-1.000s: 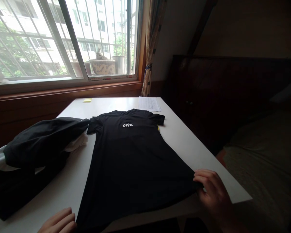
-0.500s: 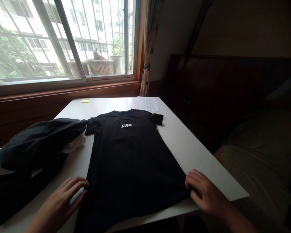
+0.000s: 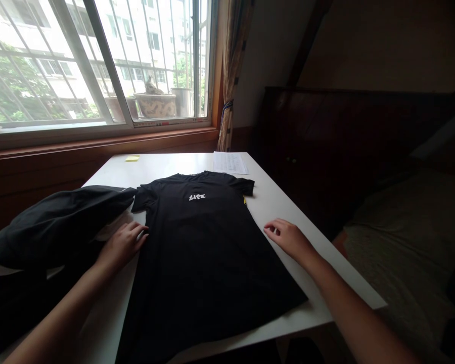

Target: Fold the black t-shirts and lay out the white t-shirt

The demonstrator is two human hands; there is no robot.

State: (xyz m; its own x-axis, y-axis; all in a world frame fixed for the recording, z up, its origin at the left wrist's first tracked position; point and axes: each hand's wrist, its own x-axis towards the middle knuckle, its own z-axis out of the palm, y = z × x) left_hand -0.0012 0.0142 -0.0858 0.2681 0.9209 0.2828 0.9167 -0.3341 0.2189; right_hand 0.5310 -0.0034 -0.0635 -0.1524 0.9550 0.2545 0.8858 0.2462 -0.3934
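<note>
A black short-sleeved T-shirt (image 3: 200,258) lies flat on the white table (image 3: 311,242), its collar toward the window and its hem toward me. Small white lettering (image 3: 197,197) is printed near the neck. My left hand (image 3: 125,240) is at the shirt's left side, fingertips at the edge of the cloth, with a gap between thumb and fingers. Over the table just off the shirt's right edge is my right hand (image 3: 282,235), its fingers loosely bent and apart from the thumb, holding nothing.
Dark and white clothes (image 3: 56,232) are heaped at the table's left. A printed sheet (image 3: 230,163) and a yellow note (image 3: 132,158) lie at the far edge. Beyond stand a barred window (image 3: 98,65) and a tied curtain (image 3: 229,81).
Both hands have left the lower corners of the shirt and moved up along its sides, away from me. The right hand has let go of the hem corner. The shirt stays in place.
</note>
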